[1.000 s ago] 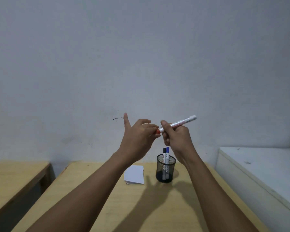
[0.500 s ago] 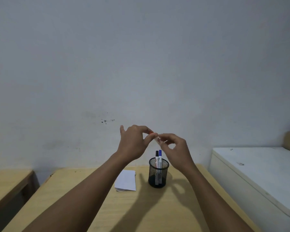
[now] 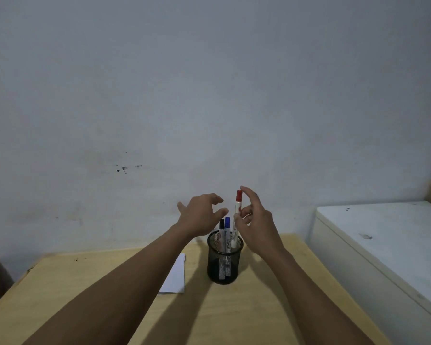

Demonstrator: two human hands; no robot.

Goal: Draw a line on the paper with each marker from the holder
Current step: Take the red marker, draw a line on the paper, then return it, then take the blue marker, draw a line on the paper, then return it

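Head view: only one camera on this, looking down over both forearms at the desk (image 3: 259, 307).
Step in hand: red marker (image 3: 237, 215) going into the holder (image 3: 224, 263), by my read. Cap on, cap end up, lower end just inside the mesh rim at the right.
Right hand (image 3: 258, 225): pinching the red marker. Thumb and a curled finger on the white barrel, index fingertip resting by the red cap. A light grip, not a fist.
Left hand (image 3: 200, 216): spread and holding nothing, fingers curled loosely just left of the marker tops, touching none of them that I can see.
Holder: black mesh cup upright on the desk, black marker (image 3: 221, 235) and blue marker (image 3: 227, 234) standing in it side by side, caps up.
Paper (image 3: 176, 276): white sheet flat on the desk, just left of the holder, partly behind the left forearm. Any drawn lines are too faint to make out from here.
Doing it well: keep the barrel near upright and let it slide down the free right side, so it does not knock the blue one.
Watch for: a light mesh cup can tip if the marker pushes sideways on the rim. The free left hand is close enough to steady it.
Next call: black or blue, if they have not had their turn. That cannot be told from this view.
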